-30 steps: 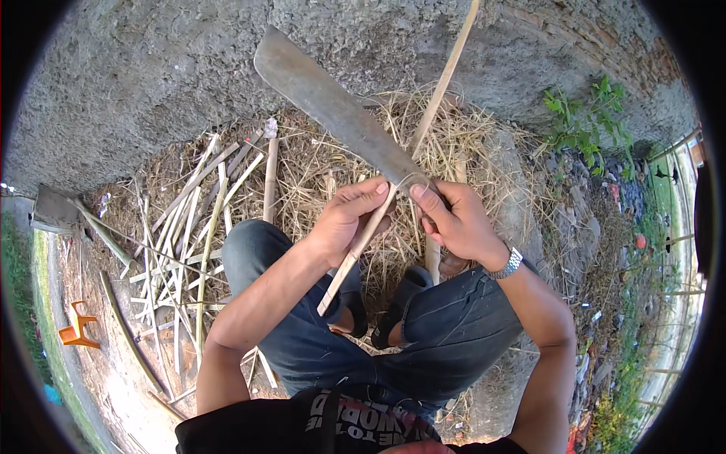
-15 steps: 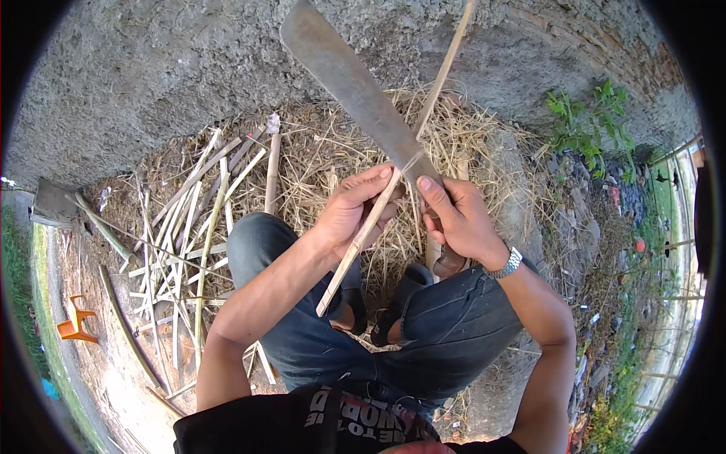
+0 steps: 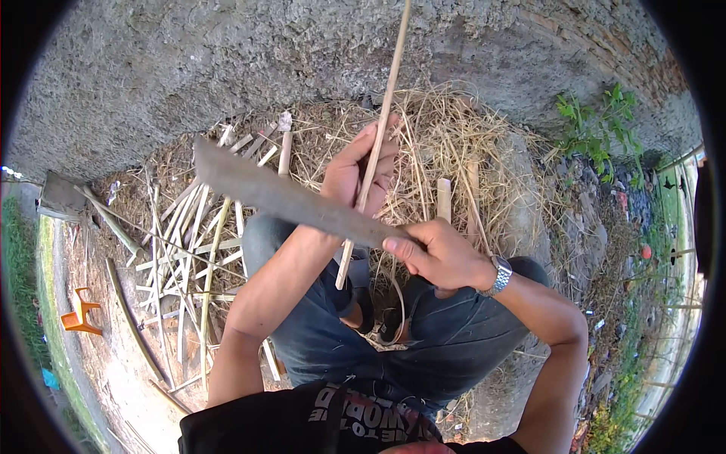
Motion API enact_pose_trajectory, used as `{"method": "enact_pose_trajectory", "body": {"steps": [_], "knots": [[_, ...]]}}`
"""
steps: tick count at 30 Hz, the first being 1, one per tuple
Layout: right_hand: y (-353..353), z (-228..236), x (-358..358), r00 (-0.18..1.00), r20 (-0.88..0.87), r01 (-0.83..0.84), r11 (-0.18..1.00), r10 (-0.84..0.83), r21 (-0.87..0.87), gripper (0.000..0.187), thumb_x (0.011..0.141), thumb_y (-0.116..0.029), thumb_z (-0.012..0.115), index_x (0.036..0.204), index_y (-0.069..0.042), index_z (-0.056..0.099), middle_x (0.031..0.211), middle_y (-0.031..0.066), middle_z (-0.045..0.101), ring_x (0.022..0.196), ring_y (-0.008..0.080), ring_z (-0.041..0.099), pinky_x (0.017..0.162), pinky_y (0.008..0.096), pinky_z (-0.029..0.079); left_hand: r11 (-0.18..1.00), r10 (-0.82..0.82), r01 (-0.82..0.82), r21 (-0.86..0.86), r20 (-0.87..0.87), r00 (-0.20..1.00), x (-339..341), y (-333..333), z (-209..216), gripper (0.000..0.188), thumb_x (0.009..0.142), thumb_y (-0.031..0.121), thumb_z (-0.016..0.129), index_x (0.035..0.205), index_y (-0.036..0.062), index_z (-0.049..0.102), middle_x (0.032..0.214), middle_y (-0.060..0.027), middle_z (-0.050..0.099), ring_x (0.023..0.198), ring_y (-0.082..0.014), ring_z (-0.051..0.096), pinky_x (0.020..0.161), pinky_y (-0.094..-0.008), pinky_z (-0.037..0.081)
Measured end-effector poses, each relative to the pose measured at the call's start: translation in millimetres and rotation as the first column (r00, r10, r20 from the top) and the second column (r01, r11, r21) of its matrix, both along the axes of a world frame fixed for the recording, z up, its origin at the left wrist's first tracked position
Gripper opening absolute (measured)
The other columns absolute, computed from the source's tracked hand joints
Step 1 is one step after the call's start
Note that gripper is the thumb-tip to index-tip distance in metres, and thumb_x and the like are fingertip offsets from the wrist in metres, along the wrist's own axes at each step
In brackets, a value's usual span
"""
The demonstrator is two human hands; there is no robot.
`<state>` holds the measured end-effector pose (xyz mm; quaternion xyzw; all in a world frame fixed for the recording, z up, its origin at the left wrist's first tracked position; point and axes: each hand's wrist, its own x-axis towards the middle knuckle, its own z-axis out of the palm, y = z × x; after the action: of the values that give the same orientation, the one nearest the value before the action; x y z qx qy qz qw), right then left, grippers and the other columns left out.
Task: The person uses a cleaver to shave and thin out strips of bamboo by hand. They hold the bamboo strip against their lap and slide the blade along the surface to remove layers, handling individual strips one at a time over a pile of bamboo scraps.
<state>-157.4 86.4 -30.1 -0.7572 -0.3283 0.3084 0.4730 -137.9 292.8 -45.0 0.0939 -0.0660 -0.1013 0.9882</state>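
Note:
My left hand (image 3: 349, 175), ahead of my knees, holds a long pale bamboo strip (image 3: 391, 87). The strip runs steeply from the far edge of the picture down past my palm, its near end between my knees. My right hand (image 3: 445, 259) is closed round the handle of a machete (image 3: 291, 200), most of that handle hidden by the fingers. The blade points left and crosses over the strip's lower part and my left wrist; whether it touches either, I cannot tell. A thin curled shaving (image 3: 401, 299) hangs near my feet.
Straw and shavings (image 3: 454, 140) cover the ground before a rough grey wall (image 3: 249, 60). Several split bamboo strips (image 3: 185, 234) lie heaped to the left. Farther left stands a small orange plastic chair (image 3: 82, 312). A green plant (image 3: 605, 132) grows by the wall on the right.
The machete has swung from pointing far and left to pointing left, coming lower across the strip. My left hand has moved slightly away from me, and the strip stands steeper.

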Motion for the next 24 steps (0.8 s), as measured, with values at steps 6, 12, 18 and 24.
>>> {"method": "enact_pose_trajectory", "body": {"steps": [6,12,18,24], "knots": [[3,7,-3,0.992,-0.128,0.002,0.995,0.011,0.103,0.046,0.106,-0.042,0.058,0.105,0.002,0.074,0.059,0.0022,0.059,0.053,0.0099,0.055,0.051,0.0295,0.044,0.999,0.019,-0.019,-0.049,-0.007,1.0,0,11,1,0.032,0.107,0.01,0.052,0.135,-0.0074,0.055,0.08,0.0023,0.041,0.064,-0.0038,0.035,0.051,-0.0191,0.031],[-1,6,10,0.931,-0.263,0.282,0.956,-0.252,0.081,0.05,0.107,-0.044,0.055,0.083,0.0,0.064,0.058,-0.0003,0.057,0.047,0.0085,0.054,0.046,0.0286,0.043,0.908,0.366,-0.202,0.368,-0.458,0.81,-17,-22,41,0.037,0.109,0.018,0.052,0.142,0.0009,0.051,0.082,0.0028,0.043,0.065,-0.0036,0.04,0.052,-0.018,0.036],[4,-6,-10,0.933,0.258,-0.247,0.968,0.25,-0.042,0.044,0.105,-0.04,0.06,0.087,-0.001,0.069,0.055,0.0046,0.056,0.047,0.0149,0.054,0.049,0.0336,0.045,0.974,0.208,-0.2,0.11,-0.069,0.976,-5,5,2,0.031,0.106,0.009,0.054,0.133,-0.0083,0.056,0.079,0.0038,0.042,0.067,-0.0038,0.036,0.05,-0.019,0.029],[9,-4,-3,0.997,0.047,0.057,0.997,-0.059,0.052,0.048,0.105,-0.042,0.058,0.09,0.001,0.071,0.055,0.0109,0.054,0.048,0.0171,0.052,0.05,0.0372,0.044,0.996,0.092,-0.092,0.013,-0.036,0.995,-3,8,-10,0.031,0.106,0.008,0.054,0.132,-0.0097,0.056,0.085,-0.0005,0.051,0.068,-0.0049,0.037,0.05,-0.0188,0.03]]}}
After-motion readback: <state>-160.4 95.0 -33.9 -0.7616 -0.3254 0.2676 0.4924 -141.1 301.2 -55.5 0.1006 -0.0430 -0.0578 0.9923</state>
